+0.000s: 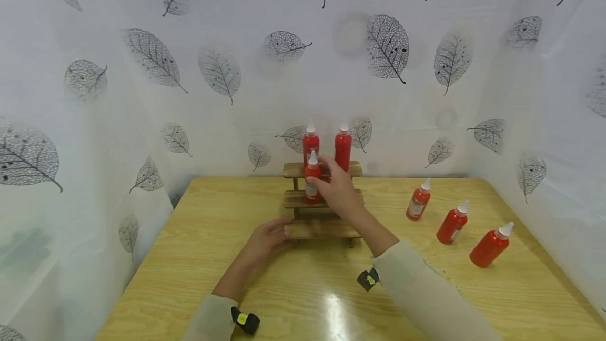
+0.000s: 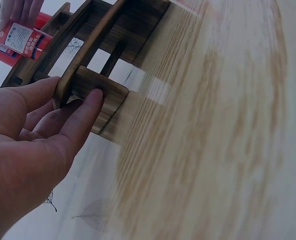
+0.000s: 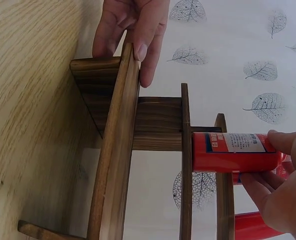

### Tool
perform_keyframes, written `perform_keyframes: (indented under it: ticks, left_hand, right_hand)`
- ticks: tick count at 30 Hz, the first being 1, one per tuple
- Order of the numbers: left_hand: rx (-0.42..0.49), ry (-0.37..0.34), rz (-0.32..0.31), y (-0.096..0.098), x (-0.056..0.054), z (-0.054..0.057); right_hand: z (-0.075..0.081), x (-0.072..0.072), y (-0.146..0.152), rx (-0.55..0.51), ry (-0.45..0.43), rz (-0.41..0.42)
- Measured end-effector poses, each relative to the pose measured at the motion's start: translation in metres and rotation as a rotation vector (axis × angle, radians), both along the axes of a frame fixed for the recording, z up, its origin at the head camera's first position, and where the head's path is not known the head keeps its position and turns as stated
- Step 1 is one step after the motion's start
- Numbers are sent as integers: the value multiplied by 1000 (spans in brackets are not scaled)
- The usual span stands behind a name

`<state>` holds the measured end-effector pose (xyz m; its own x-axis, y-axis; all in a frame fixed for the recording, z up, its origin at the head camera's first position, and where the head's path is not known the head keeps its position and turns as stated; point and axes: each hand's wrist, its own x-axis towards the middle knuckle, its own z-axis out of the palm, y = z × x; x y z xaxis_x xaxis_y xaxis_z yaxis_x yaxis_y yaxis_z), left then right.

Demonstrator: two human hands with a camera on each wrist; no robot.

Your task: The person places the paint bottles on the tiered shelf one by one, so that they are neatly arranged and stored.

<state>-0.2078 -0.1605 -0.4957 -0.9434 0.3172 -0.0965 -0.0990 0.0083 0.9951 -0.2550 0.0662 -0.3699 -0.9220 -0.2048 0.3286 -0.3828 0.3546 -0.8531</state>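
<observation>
A three-step wooden stand (image 1: pixel 324 229) sits toward the back of the table. My left hand (image 1: pixel 266 242) pinches the left end of its lowest step, thumb on top and fingers beneath, as the left wrist view shows. On the middle step, at the left, stands a red squeeze bottle (image 1: pixel 311 172) with a white pointed cap and a label. My right hand (image 1: pixel 338 191) grips this bottle near its top, and in the right wrist view its base meets the step. Two similar bottles stand on the top step, one left (image 1: pixel 310 142) and one right (image 1: pixel 343 151).
To the right of the stand, a slanting row of red bottles is on the wooden table (image 1: pixel 213 209): a far one (image 1: pixel 418 204), a middle one (image 1: pixel 452 227) and a near one (image 1: pixel 490 248). White curtains (image 1: pixel 255 9) with leaf prints hang behind and at both sides.
</observation>
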Motion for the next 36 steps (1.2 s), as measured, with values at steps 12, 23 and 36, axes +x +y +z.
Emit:
perform_keyframes:
  ticks: [12, 23, 36]
  left_hand:
    - [2, 1, 5, 2, 0, 1]
    - [25, 5, 0, 2, -2, 2]
    - [12, -8, -8, 2, 0, 0]
  right_hand:
    - [-5, -1, 3, -46, 29, 5]
    - [1, 22, 58, 24, 67, -114]
    - [-36, 30, 150, 74, 72, -369]
